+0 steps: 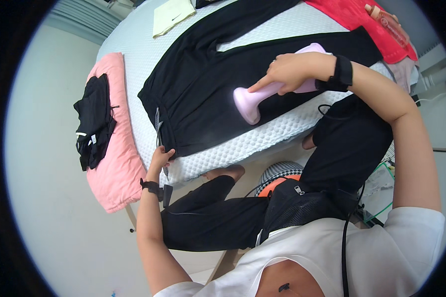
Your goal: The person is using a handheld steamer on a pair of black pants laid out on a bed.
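A pair of black trousers (203, 84) lies spread over a white quilted bed (262, 141), its waistband to the left and its legs reaching right and far. My right hand (295, 69) is wrapped round a lilac handheld garment steamer (246, 102), index finger stretched along it. The steamer's wide head is at the near trouser leg; whether it touches the cloth I cannot tell. At the waistband's near corner my left hand (162, 158) is closed on the black fabric, beside a grey drawstring or strip (158, 124).
Left of the bed's surface lies a pink folded quilt (111, 185) with a black garment (95, 123) on it. A folded cream cloth (172, 17) is at the far side. Far right, a pinkish bottle (389, 24) rests on red fabric (339, 15). Dark cables hang from my wrists.
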Tool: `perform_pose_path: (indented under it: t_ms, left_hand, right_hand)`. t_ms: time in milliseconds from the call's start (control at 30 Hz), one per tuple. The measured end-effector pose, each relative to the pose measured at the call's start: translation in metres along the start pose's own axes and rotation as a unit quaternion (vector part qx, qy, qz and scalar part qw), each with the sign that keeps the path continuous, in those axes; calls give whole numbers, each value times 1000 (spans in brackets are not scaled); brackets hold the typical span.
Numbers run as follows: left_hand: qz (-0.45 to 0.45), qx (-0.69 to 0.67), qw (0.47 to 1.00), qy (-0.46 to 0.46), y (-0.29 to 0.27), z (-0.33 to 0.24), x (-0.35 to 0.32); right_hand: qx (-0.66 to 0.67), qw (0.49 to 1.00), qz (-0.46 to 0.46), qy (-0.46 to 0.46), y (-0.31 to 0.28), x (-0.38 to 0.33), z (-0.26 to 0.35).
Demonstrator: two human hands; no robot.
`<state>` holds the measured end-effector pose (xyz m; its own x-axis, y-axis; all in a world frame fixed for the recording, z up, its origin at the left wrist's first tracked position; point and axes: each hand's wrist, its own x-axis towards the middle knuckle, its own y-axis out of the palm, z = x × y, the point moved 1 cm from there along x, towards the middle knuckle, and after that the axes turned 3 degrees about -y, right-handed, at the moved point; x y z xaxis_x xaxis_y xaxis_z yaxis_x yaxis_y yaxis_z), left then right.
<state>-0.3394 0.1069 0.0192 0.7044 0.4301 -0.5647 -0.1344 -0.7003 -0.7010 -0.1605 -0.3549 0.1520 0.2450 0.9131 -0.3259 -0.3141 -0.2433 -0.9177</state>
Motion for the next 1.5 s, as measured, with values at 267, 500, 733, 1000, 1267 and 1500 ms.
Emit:
perform_pose_path:
  t_ms: [267,500,733,1000,1267,1500]
  left_hand:
    - [-37,44,998,31,-5,20,18]
    - [-10,-5,1000,-16,-14,13,8]
    - [-225,261,937,53,-13,-15,1]
    - [-184,304,919,173,57,-55,7]
    - [-238,308,903,180,68,-35,2]
    - [-285,298,889,201,72,-34,5]
  right_hand:
    - [12,999,24,44,-1,-13,-1]
    - [19,996,14,86,7,-62,-22]
    - [38,997,15,70,0,-67,-23]
    - [16,1000,-4,-8,-2,-11,-1]
    - [37,997,31,65,-2,-57,-25]
    - [160,982,41,91,-3,-109,-48]
